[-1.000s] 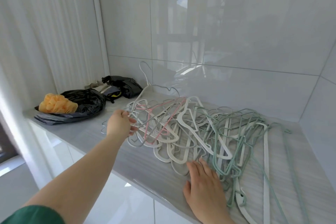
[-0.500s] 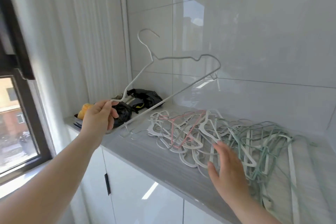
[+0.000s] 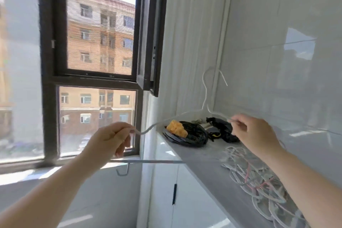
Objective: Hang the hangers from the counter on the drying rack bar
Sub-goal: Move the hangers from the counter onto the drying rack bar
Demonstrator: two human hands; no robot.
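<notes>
I hold a thin white wire hanger (image 3: 204, 96) in the air, hook upward, in front of the counter's left end. My left hand (image 3: 109, 139) pinches its left shoulder end. My right hand (image 3: 253, 131) grips its right shoulder end. The hanger's bottom bar (image 3: 157, 162) runs level below my hands, with a small hook hanging from it. A tangled pile of white, pink and green hangers (image 3: 259, 177) lies on the grey counter (image 3: 209, 164) under my right forearm. No drying rack bar is in view.
A black plastic bag (image 3: 192, 135) with an orange lump on it and a second dark bag (image 3: 222, 129) sit at the counter's far end. A dark-framed window (image 3: 146, 42) stands open on the left. White cabinet doors (image 3: 166, 190) are below the counter.
My left hand lifted one white hanger off the pile. My right hand left the pile and took its other end. My view swung left toward the window.
</notes>
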